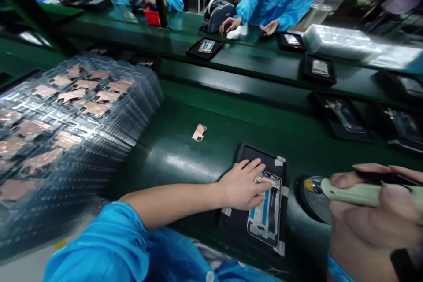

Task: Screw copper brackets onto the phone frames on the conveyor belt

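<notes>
My left hand [243, 184] lies flat with fingers stretched out on a black fixture tray [251, 154], its fingertips touching the top of an open phone frame [266, 211] that sits in the tray. My right hand [373, 224], close to the camera at the lower right, is closed around a pale green electric screwdriver [350, 191]. The screwdriver's tip points left over a small round dark dish [313, 205] just right of the tray. A loose copper-coloured piece [199, 132] lies on the green belt beyond my left hand.
Stacked clear trays [66, 132] of copper-coloured pieces fill the left. Several black fixtures with phone frames [342, 116] sit on the green conveyor [231, 83]. Across it, people in blue coats work beside a tape dispenser [216, 14] and a red box [152, 16].
</notes>
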{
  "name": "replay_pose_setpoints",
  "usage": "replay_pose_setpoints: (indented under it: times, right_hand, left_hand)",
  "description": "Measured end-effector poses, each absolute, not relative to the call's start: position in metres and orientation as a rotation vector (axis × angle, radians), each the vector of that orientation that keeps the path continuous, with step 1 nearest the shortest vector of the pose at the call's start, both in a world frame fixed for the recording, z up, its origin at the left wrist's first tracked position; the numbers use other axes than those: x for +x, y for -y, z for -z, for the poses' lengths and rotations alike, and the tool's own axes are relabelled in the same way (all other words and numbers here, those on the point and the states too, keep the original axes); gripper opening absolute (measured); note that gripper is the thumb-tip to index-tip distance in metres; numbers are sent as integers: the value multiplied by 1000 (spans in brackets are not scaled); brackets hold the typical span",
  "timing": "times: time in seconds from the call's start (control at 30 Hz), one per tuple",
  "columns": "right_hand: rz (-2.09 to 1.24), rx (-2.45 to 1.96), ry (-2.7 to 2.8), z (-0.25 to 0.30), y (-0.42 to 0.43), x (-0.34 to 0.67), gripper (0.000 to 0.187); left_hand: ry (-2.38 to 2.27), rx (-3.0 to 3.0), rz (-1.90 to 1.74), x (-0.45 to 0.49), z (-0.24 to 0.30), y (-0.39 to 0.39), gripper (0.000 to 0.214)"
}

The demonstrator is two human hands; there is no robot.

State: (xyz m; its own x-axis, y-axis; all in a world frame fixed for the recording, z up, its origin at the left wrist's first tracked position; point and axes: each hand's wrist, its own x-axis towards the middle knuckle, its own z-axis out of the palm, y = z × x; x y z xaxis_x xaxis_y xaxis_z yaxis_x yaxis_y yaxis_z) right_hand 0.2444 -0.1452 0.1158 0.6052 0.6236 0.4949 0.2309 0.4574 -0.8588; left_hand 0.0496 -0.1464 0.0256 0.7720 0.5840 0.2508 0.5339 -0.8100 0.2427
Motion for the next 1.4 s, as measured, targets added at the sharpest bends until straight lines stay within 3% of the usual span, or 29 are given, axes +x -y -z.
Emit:
replay_pose_setpoints:
  times: [0.17, 0.3, 1.4]
  right_hand:
    - [-422, -1075, 1014, -100, 143, 202, 23]
    - [-527, -1024, 1055, -83, 140, 195, 29]
    - [-546, -945, 1116, -71, 135, 191, 29]
  left_hand:
    - [-903, 2803, -520, 51, -23, 153, 40]
    - [-952, 2764, -538, 54, -19, 156, 43]
    - [-983, 2797, -499, 56, -22, 157, 48]
